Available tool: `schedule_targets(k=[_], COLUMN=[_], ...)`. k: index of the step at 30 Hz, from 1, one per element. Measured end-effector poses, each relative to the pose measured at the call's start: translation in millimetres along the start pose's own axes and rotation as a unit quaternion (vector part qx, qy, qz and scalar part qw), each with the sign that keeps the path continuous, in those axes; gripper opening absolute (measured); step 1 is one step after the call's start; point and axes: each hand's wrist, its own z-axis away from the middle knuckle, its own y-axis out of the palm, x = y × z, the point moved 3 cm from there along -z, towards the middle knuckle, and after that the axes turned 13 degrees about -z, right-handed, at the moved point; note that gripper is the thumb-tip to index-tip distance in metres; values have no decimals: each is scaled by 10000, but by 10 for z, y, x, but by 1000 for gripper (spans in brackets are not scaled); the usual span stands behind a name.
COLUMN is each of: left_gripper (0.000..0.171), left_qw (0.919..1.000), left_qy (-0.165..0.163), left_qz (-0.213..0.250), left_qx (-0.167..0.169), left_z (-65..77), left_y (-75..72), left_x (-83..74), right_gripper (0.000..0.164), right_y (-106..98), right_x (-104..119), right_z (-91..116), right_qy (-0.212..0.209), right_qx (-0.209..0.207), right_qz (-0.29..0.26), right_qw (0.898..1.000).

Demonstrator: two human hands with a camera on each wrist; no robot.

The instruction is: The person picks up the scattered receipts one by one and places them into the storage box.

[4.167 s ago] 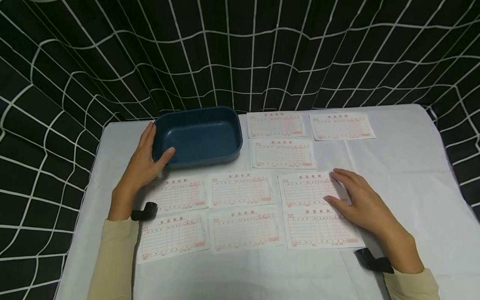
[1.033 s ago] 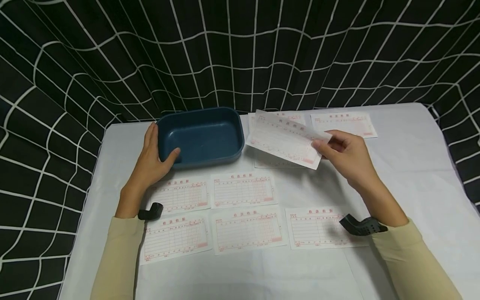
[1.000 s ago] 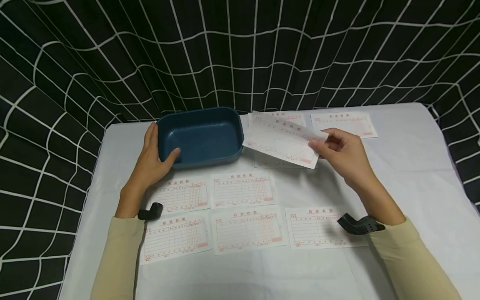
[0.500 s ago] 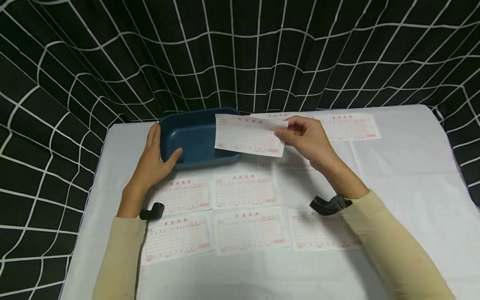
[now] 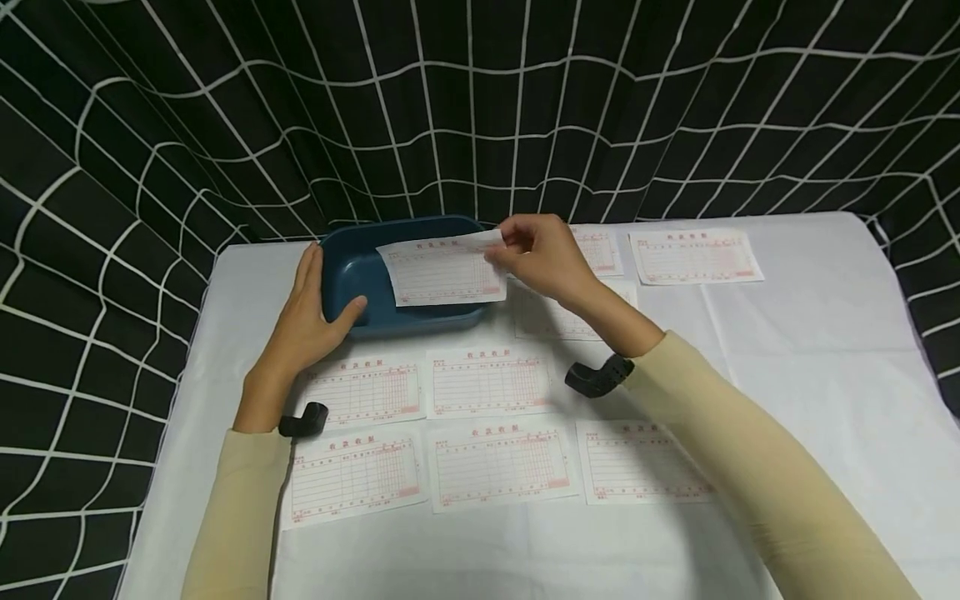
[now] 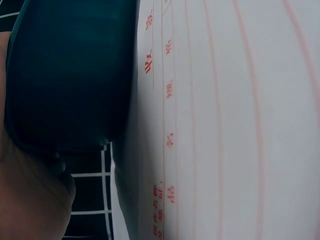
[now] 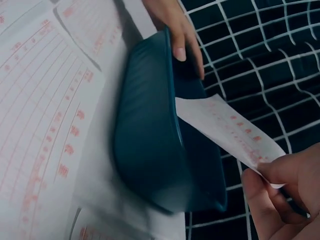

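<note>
In the head view my right hand [image 5: 543,254] pinches a receipt slip [image 5: 446,271] by its right edge, thumb in front. The slip, white with red print, hangs tilted over the dark blue plastic bin [image 5: 420,323]. The right wrist view shows the slip [image 7: 225,127] crossing the bin's rim, its far end down inside. My left hand [image 5: 303,321] holds the bin's left end, with the thumb over the rim and the fingers along the outer side. Beside the left wrist lies another receipt slip [image 6: 215,125], large in the left wrist view.
Several more receipt slips lie flat in rows on the white cloth [image 5: 465,558]: a near-right slip [image 5: 637,467], partly under the right sleeve's shadow, and a far-right slip [image 5: 697,257]. A black curtain with white grid lines [image 5: 480,108] stands right behind the table's far edge.
The right hand has picked up a slip from the right side, left of where it first rested, and carried it leftward over the bin. The left hand stays at the bin's left end.
</note>
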Motion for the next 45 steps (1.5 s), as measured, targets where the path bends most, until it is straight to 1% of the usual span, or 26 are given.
schedule_targets(k=[7, 10, 14, 18, 21, 24, 26, 29, 32, 35, 41, 45], left_gripper=[106, 106, 106, 106, 106, 105, 105, 105, 105, 104, 105, 105], left_qw=[10000, 10000, 10000, 9999, 10000, 9999, 10000, 10000, 10000, 9999, 9999, 9999], left_qy=[-1, 30, 93, 106, 92, 101, 85, 69, 88, 122, 110, 116], left_qz=[-3, 15, 24, 18, 18, 41, 33, 8, 3, 3, 10, 37], left_qx=[7, 6, -11, -8, -15, -29, -24, -5, 15, 20, -5, 3], left_z=[-12, -11, -6, -18, -37, -50, -45, -30, -16, -9, 13, 12], left_y=[6, 3, -5, -13, -15, -12, -9, 5, 19, 19, 1, 8], left_x=[-2, 0, -2, -8, -14, -13, -8, 7, 8, 8, 19, 5], right_gripper=[13, 14, 13, 12, 20, 35, 43, 46, 43, 41, 39, 29], right_y=[202, 284, 393, 466, 469, 425, 375, 274, 149, 24, -156, -244], right_x=[60, 76, 97, 117, 127, 138, 135, 131, 90, 34, -105, -205], right_z=[-156, -207, -251, -292, -306, -279, -238, -139, 16, 215, 605, 861], right_qy=[-54, -187, -380, -473, -426, -373, -394, -527, -673, -804, -962, -994], right_qx=[211, 335, 514, 634, 625, 611, 572, 461, 301, 182, 219, 217], right_qz=[43, 234, 624, 873, 921, 925, 906, 854, 756, 732, 953, 1054], right_qw=[9998, 9990, 9960, 9930, 9929, 9931, 9935, 9939, 9944, 9939, 9905, 9892])
